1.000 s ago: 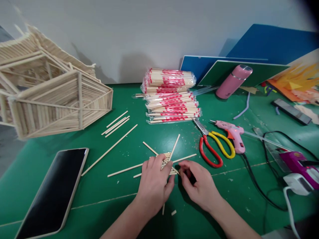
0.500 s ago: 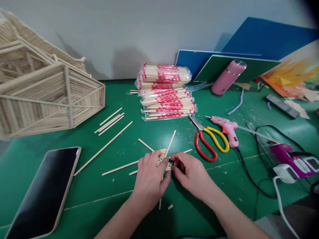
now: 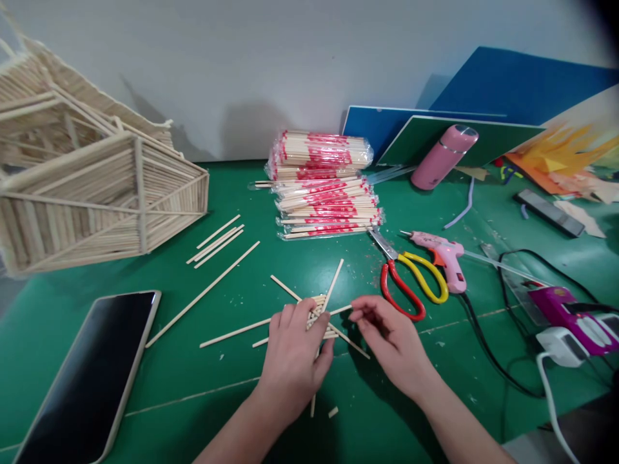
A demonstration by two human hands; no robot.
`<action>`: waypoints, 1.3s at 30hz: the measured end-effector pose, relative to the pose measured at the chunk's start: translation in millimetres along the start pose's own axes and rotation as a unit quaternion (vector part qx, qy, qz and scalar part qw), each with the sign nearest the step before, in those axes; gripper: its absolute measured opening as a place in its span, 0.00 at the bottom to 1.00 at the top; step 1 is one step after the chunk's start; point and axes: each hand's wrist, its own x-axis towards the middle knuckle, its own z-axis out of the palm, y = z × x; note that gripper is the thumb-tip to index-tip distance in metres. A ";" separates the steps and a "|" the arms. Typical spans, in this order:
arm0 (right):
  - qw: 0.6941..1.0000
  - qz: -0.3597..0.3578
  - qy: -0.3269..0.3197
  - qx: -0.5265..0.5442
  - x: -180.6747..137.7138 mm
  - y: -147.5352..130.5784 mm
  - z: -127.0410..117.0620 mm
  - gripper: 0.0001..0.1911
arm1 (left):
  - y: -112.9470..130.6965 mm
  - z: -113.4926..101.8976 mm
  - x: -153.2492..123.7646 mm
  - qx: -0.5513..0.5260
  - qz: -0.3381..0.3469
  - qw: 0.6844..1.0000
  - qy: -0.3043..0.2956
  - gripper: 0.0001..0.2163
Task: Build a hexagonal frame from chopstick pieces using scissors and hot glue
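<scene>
Several thin wooden sticks (image 3: 236,332) cross in a star-like lattice on the green table. Over its left part lies my left hand (image 3: 294,335), its bent fingers and thumb holding the crossing sticks down and hiding part of them. My right hand (image 3: 387,338) is at the lattice's right side, fingers curled round the outer end of one stick (image 3: 341,310); the fingers cover that end. Below this hand's fingertips another stick (image 3: 355,346) slants out to the lower right. A short cut piece of stick (image 3: 333,412) rests in front of the lattice.
Scissors (image 3: 411,283) and a pink hot glue gun (image 3: 447,258) lie to the right, with cords and a purple power strip (image 3: 565,316). Wrapped stick packs (image 3: 329,193) and a pink bottle (image 3: 445,158) stand behind. Leftward are a phone (image 3: 91,374), loose sticks (image 3: 203,294) and a stick-built model (image 3: 164,206).
My right hand has moved right, from the lattice's lower edge to the end of a stick. The lower-right slanting stick now shows. My left hand stays on the lattice.
</scene>
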 end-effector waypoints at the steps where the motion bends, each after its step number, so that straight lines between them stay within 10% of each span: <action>1: 0.999 -0.001 0.036 0.016 -1.5 2.5 -5.2 0.09 | 0.0 -0.3 0.2 -0.001 0.000 1.000 0.000 0.12; 7: 0.972 -0.028 0.233 0.034 -5.8 10.0 -34.1 0.08 | -0.1 -0.8 1.1 -0.002 0.005 1.000 0.008 0.12; 15: 0.985 -0.077 -0.047 -0.146 -7.7 1.1 -3.8 0.09 | 0.7 -0.5 2.3 0.005 0.009 1.000 0.020 0.12; 25: 0.948 -0.085 -0.051 -0.301 1.0 -1.5 13.1 0.10 | 0.7 1.2 0.5 -0.003 -0.002 1.000 0.010 0.12; 33: 0.991 0.005 0.132 -0.028 -0.7 7.5 -13.9 0.15 | 0.1 0.2 1.6 -0.007 0.004 1.000 0.017 0.12; 39: 0.992 -0.022 0.091 -0.082 -5.1 8.1 -11.4 0.07 | -0.1 0.4 2.2 -0.001 0.007 1.000 0.023 0.12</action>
